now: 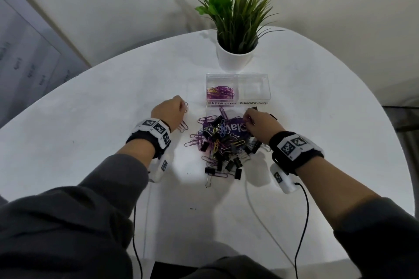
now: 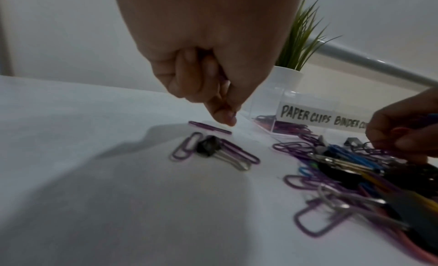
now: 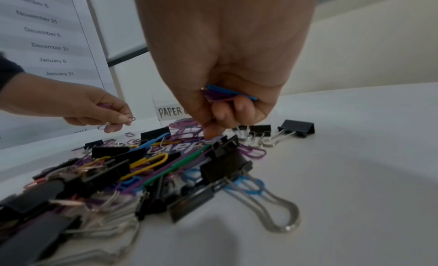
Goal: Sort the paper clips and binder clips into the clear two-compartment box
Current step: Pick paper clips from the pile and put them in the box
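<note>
A mixed pile of coloured paper clips and black binder clips lies mid-table. Behind it stands the clear box, labelled PAPER CLIPS and BINDER CLIPS; purple paper clips fill its left compartment, the right one looks bare. My left hand is left of the pile, pinching a purple paper clip just above the table, over more loose clips. My right hand is at the pile's far right, holding a bunch of blue and purple paper clips in curled fingers while its fingertips touch the pile.
A white pot with a green plant stands right behind the box. Several binder clips lie apart to the right of the pile. Wrist-camera cables trail over the near table edge. A printed sheet of dates hangs at the left.
</note>
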The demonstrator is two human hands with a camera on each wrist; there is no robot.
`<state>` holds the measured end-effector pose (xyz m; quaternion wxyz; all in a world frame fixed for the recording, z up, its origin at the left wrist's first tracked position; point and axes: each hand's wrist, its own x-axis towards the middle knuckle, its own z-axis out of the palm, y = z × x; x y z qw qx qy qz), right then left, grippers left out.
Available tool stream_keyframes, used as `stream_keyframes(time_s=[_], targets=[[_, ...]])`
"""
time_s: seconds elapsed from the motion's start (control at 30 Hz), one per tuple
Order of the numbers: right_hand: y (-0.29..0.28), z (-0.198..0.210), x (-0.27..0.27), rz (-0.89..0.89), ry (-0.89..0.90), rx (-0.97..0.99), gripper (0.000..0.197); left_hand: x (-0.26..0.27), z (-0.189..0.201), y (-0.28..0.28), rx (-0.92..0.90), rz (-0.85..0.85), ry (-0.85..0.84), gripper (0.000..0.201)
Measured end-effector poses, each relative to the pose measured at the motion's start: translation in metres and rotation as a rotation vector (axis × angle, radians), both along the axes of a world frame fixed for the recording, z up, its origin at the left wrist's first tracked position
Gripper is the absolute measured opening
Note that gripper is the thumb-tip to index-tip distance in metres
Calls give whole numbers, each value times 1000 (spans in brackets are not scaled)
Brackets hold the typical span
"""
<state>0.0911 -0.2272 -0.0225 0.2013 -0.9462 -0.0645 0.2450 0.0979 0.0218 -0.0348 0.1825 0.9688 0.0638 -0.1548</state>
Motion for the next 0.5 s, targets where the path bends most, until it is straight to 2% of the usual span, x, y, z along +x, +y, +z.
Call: stream_keyframes(time_s=[0.13, 0.23, 0.3, 0.4, 0.5], targets=[[2, 0, 0, -14, 18, -6, 35, 5, 2, 13, -27, -19, 25, 33], [2, -3, 1, -68, -19, 1, 29, 5, 8, 17, -35, 21, -35, 33], [3, -5, 2, -109, -36, 6, 25, 6, 9, 19, 22, 4, -46, 36], [4, -7, 5, -146, -32, 5, 23, 7, 9, 20, 117, -12, -3, 51], [5, -7, 6, -180, 2, 14, 20, 11, 6, 22, 141, -40, 69, 52]])
